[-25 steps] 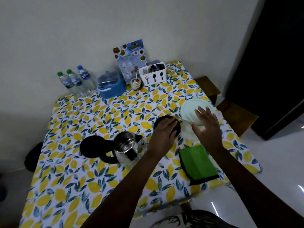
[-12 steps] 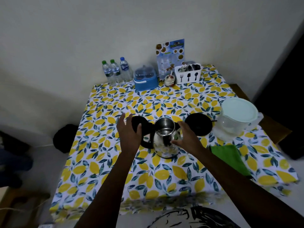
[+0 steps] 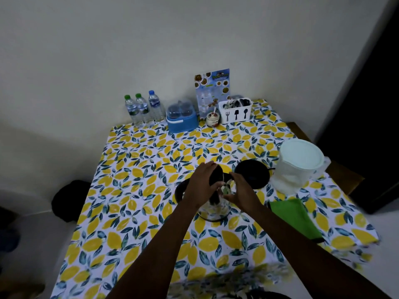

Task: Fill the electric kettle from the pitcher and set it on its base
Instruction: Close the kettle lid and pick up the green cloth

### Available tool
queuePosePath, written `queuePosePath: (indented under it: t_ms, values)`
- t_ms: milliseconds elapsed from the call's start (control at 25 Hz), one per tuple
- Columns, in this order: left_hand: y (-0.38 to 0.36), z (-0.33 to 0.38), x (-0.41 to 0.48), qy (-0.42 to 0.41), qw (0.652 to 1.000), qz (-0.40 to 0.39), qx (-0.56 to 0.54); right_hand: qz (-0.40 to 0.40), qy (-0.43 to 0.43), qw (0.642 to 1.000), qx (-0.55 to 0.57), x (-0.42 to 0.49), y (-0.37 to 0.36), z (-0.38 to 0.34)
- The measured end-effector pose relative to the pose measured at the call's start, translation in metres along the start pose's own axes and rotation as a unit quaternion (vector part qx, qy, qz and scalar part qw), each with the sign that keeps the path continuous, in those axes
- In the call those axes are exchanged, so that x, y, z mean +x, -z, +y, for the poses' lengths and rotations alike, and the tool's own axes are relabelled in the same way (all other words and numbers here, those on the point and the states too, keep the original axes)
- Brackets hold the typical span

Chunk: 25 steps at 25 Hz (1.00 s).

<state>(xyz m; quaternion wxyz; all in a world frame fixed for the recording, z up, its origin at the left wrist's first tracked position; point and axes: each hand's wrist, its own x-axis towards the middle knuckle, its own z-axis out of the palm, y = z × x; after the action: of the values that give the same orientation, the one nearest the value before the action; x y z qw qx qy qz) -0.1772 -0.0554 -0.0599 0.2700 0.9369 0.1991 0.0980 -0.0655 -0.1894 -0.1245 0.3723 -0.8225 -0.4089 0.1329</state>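
The steel electric kettle (image 3: pixel 212 213) stands on the lemon-print tablecloth (image 3: pixel 133 190) near the middle, its black handle (image 3: pixel 178 190) pointing left. My left hand (image 3: pixel 201 183) grips the black hinged lid (image 3: pixel 217 176) over the kettle's mouth; the lid looks partly lowered. My right hand (image 3: pixel 239 194) curls against the kettle's right side at the rim. The round black base (image 3: pixel 252 174) lies just right of the kettle with nothing on it. The translucent pitcher (image 3: pixel 291 180) with a pale lid stands right of the base.
A green cloth (image 3: pixel 293 219) lies near the right front edge. Along the wall stand three water bottles (image 3: pixel 143 108), a blue container (image 3: pixel 182 118), a small jar (image 3: pixel 212 118), a menu card (image 3: pixel 212 89) and a white cutlery holder (image 3: pixel 235 112). A wooden stool (image 3: pixel 343 175) is beyond the right edge.
My hands left the pitcher and base and went to the kettle. The open lid, lying to the left before, has swung up over the kettle's mouth under my left hand.
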Motion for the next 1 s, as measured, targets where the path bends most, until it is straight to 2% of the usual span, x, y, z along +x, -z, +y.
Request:
queuePosePath:
  t_ms: [160,280,400,520,680,880,1000]
  values:
    - [-0.018,-0.011,0.003,-0.007,0.996,-0.005,0.089,-0.012,0.017,1.0,-0.016,0.002,0.0,0.007]
    - [-0.018,-0.014,0.013,-0.004,0.989,-0.041,0.145,-0.015,0.035,0.999,-0.016,0.002,-0.001,0.014]
    - [-0.02,0.0,0.014,-0.031,0.987,-0.026,0.153,0.018,0.059,0.998,-0.02,-0.005,0.004,0.024]
    - [-0.045,0.033,0.004,-0.09,0.989,0.001,0.114,0.06,0.076,0.991,-0.096,-0.028,0.018,0.053]
    - [-0.101,0.058,0.004,-0.095,0.991,-0.077,0.061,0.03,-0.028,0.982,-0.184,-0.065,0.036,0.108]
    - [-0.155,0.065,0.0,-0.042,0.969,-0.235,0.056,-0.066,-0.175,0.941,-0.281,-0.097,0.04,0.173]
    - [-0.168,0.07,-0.001,-0.015,0.963,-0.264,0.057,-0.104,-0.201,0.932,-0.282,-0.103,0.042,0.189]
